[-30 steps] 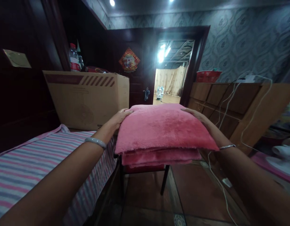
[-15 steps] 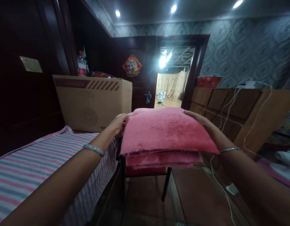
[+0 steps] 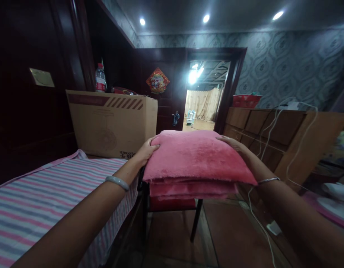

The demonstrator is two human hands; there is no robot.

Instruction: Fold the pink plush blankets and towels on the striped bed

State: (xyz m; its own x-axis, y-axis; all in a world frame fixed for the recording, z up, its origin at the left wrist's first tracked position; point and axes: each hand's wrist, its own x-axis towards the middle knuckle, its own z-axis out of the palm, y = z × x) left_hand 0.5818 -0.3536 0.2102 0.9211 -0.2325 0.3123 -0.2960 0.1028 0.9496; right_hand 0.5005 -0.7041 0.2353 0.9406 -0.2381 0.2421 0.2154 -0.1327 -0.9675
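A folded pink plush cloth (image 3: 193,156) lies in several thick layers over a chair (image 3: 172,204) with a red seat and dark legs. My left hand (image 3: 148,149) grips its far left corner, thumb on top and the other fingers tucked out of sight at the edge. At the far right corner, my right hand (image 3: 232,144) is closed on the cloth's side, with its fingertips showing on the upper surface and its thumb hidden. The top layer's near edge hangs slightly over the layers beneath.
Left of the chair is a striped cloth (image 3: 57,197) over a low surface, with a large cardboard box (image 3: 110,126) behind it. A wooden cabinet (image 3: 272,124) bearing a red basket (image 3: 247,101) stands right. White cables (image 3: 257,216) trail to the floor. A doorway opens ahead.
My left thumb now shows on top of the cloth's corner. My right hand has shifted slightly left along the edge. The view has tilted up a little; the cloth stays on the chair.
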